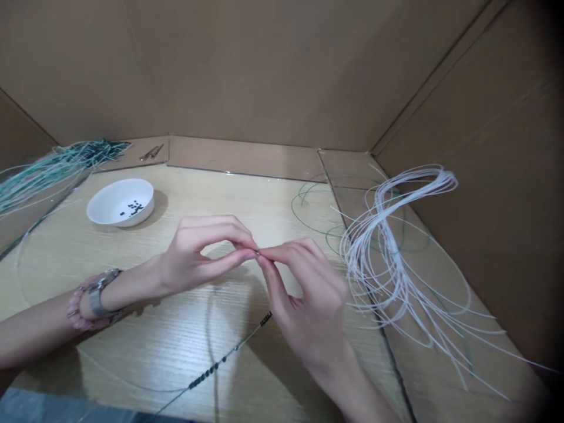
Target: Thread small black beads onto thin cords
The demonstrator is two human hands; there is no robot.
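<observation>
My left hand (200, 252) and my right hand (304, 294) meet fingertip to fingertip over the middle of the wooden table (185, 341). Both pinch closed around a tiny dark bead (257, 251) at the point where they touch. A thin cord strung with several dark beads (211, 369) runs from under my right hand down to the table's front edge. On my left wrist sit a watch and a pink bead bracelet (94, 299).
A white bowl (120, 202) with a few dark beads stands at the back left. A bundle of white cords (396, 247) loops at the right, with green cord (317, 205) behind it. Green-white cords (53, 164) lie far left. Cardboard walls enclose the table.
</observation>
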